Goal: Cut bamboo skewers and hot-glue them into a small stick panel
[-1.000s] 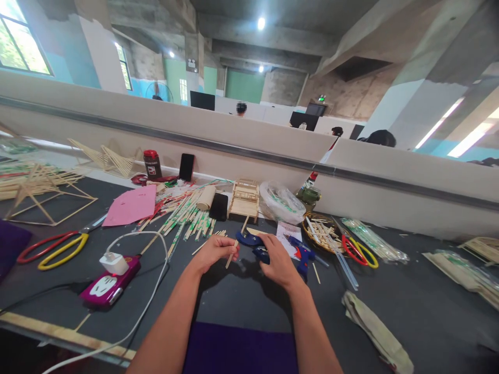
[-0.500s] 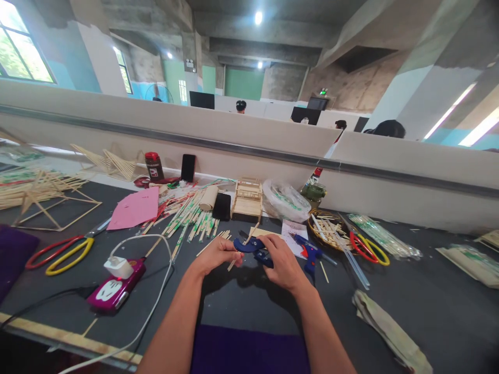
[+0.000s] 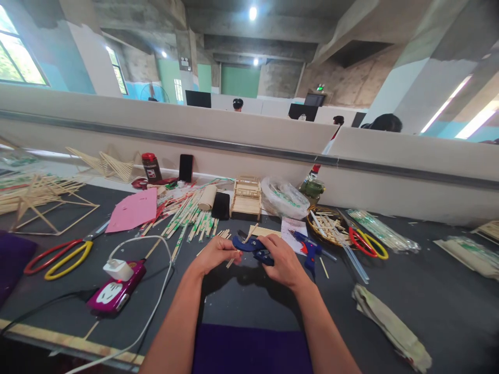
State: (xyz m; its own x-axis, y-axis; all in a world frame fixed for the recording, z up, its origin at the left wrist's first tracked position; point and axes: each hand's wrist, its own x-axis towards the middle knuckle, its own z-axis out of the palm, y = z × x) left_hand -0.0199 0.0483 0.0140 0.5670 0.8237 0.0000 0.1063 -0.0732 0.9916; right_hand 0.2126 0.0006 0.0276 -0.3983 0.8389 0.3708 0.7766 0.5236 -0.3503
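Note:
My right hand (image 3: 284, 259) is closed around the handles of a blue hand cutter (image 3: 249, 244), whose dark jaws point left and away from me. Between finger and thumb, my left hand (image 3: 219, 256) pinches a thin wooden stick (image 3: 230, 263) beside the cutter. The stick slants up past the jaws; whether the blades touch it I cannot tell. Both hands are above the dark table, close together. Just beyond them lie short stick pieces (image 3: 224, 234) and a flat pale wooden piece (image 3: 267, 234). Right of my right hand is a blue glue gun (image 3: 311, 253).
A small wooden stick model (image 3: 246, 197) stands behind my hands, beside a phone (image 3: 221, 206) and wrapped chopsticks (image 3: 191, 215). Rightward are a basket of sticks (image 3: 327, 226) and scissors (image 3: 368, 243). Leftward, a white cable (image 3: 158, 301) loops by a purple power strip (image 3: 117, 293) and larger scissors (image 3: 70, 257).
The camera view has shifted slightly. My hands keep the same hold on the stick and the cutter, with hardly any movement.

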